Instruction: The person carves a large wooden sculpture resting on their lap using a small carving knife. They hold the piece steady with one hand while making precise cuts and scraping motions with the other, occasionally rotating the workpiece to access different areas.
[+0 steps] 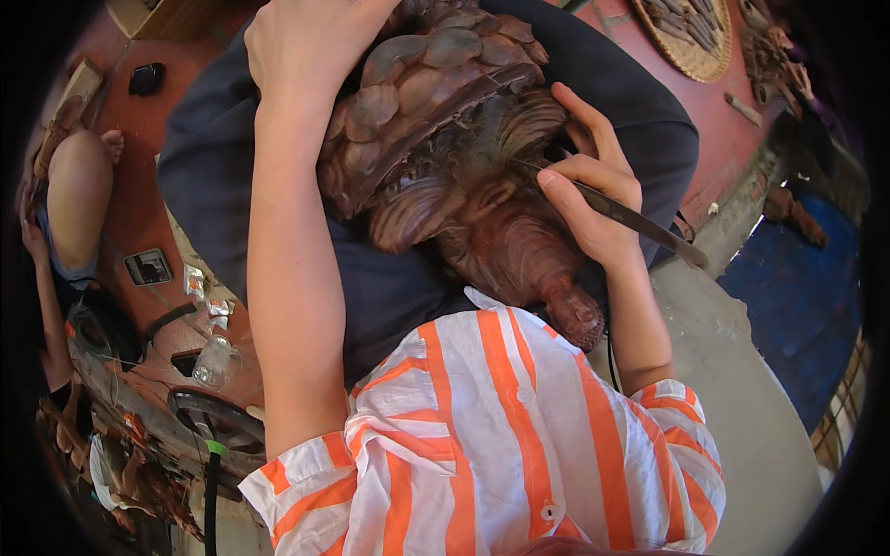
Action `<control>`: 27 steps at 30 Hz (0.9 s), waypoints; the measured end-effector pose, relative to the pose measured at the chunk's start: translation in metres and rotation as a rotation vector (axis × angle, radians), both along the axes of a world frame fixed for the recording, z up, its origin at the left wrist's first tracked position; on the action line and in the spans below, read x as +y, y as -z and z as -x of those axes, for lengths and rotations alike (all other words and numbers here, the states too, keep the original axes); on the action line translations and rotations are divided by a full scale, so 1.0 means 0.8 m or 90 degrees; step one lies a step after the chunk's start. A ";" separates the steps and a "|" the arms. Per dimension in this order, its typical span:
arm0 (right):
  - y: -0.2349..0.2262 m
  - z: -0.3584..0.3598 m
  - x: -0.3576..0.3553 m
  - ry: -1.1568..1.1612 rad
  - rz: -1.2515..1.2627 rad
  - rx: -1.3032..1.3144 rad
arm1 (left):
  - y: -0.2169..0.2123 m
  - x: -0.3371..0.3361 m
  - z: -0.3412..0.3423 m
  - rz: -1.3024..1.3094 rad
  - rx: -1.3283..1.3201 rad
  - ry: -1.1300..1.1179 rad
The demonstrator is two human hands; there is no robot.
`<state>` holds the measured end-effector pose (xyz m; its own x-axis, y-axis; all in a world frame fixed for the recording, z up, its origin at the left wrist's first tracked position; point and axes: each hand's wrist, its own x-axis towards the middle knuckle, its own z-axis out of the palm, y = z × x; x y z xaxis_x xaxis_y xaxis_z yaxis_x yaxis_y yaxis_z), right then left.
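A dark reddish-brown carved wooden statue (501, 232) lies across my lap, its knobbly head toward my shirt at the lower right. The statue's base, with rows of rounded petals, points to the upper left. At the top edge, my left hand (311, 46) is against the base, its fingers out of sight. My right hand (598, 190) grips a slim dark metal hand tool (640, 222) like a pen. The tool's thin tip is at the carved folds in the statue's middle, and its broader end sticks out toward the lower right. The index finger is stretched over the wood.
A round woven tray (691, 32) of slim tools lies at the upper right, near wood pieces (779, 65). On the left are a person's bare leg (79, 199), a phone-like device (148, 267), a clear plastic bottle (215, 360) and a black fan-like ring (218, 417). A blue sheet (797, 287) lies right.
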<state>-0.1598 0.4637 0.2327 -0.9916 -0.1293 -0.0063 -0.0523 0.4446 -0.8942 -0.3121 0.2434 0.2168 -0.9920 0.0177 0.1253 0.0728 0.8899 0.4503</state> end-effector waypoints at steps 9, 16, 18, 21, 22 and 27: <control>-0.001 0.012 0.000 -0.006 -0.039 -0.014 | 0.002 0.002 0.004 -0.008 -0.002 -0.012; -0.008 0.020 -0.004 0.093 0.008 -0.071 | -0.011 0.004 -0.003 0.011 -0.018 -0.034; -0.014 0.023 -0.003 0.124 -0.006 -0.111 | -0.011 0.008 -0.001 0.003 -0.026 -0.029; -0.016 0.015 -0.005 0.095 -0.016 -0.066 | 0.001 0.010 0.004 -0.029 -0.027 -0.023; -0.017 0.014 -0.007 0.081 -0.018 -0.046 | -0.003 0.010 0.004 -0.025 -0.027 -0.025; -0.019 0.023 -0.001 0.060 -0.019 -0.097 | -0.012 0.006 0.000 -0.007 -0.033 -0.036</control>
<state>-0.1779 0.4628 0.2483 -0.9865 -0.0341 -0.1604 0.1261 0.4678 -0.8748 -0.3122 0.2483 0.2262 -0.9965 -0.0396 0.0742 -0.0009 0.8872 0.4614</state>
